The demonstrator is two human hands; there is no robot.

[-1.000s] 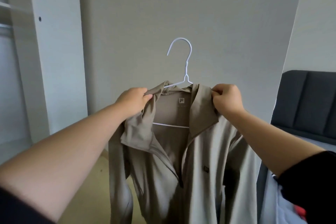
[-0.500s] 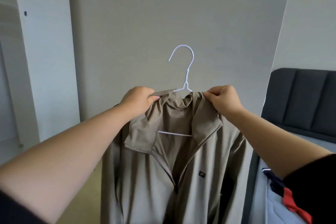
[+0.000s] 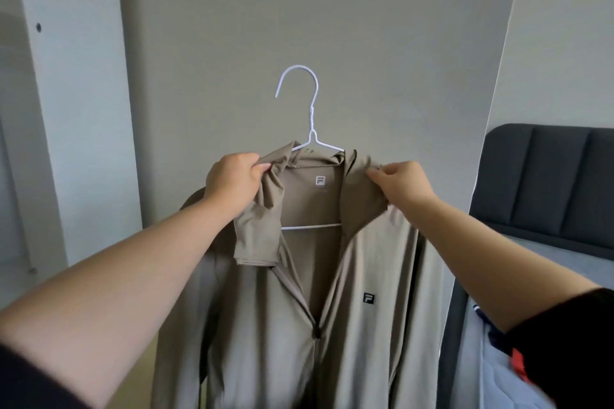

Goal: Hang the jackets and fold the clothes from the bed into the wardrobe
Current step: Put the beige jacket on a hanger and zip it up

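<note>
A beige zip jacket (image 3: 365,325) hangs on a white wire hanger (image 3: 312,116), held up in front of me at chest height. My left hand (image 3: 232,181) grips the left side of the collar, bunching the fabric. My right hand (image 3: 403,181) pinches the right side of the collar at the shoulder. The hanger's hook stands free above the collar, and its bottom bar shows inside the open neck. The zip is partly open. At the left edge is the white wardrobe (image 3: 73,109); its inside is mostly out of view.
A grey wall (image 3: 315,10) is straight ahead. The bed (image 3: 548,259) with a dark padded headboard (image 3: 551,183) lies at the right, with a striped garment (image 3: 491,325) at its near edge. Pale floor shows at the lower left.
Both hands have spread the collar wider apart on the hanger, showing the inner label again. The jacket hangs straighter and the view has shifted slightly.
</note>
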